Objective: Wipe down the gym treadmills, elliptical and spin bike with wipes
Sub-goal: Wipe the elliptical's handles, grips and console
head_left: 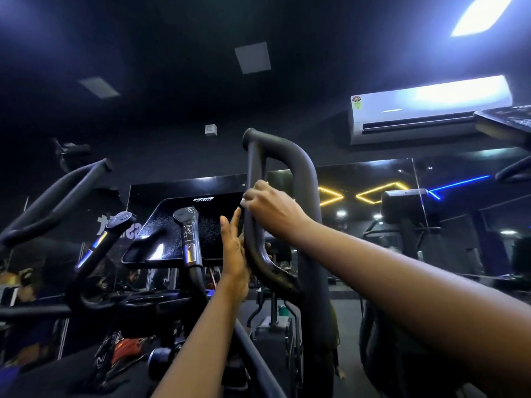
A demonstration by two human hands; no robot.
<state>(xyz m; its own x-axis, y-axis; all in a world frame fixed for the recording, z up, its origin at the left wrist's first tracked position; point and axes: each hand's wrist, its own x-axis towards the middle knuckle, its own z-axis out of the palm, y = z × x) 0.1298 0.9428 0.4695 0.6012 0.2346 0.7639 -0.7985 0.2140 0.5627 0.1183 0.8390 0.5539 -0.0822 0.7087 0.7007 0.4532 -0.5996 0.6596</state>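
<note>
Two hands on elliptical handle loop (254, 162), centre, near. Right hand (270, 208) curled round left bar — pale scrap at fingertips, probably the wipe (243, 201). Left hand (234, 254) flat, fingers together, bracing lower. Step: wiping handle. Next: slide grip downward along curve, steady pressure.

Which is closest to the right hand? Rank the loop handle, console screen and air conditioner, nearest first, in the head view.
1. loop handle: in the grip of the right hand.
2. console screen: to the left, just beyond the handle.
3. air conditioner: high on the far wall, upper right.
</note>
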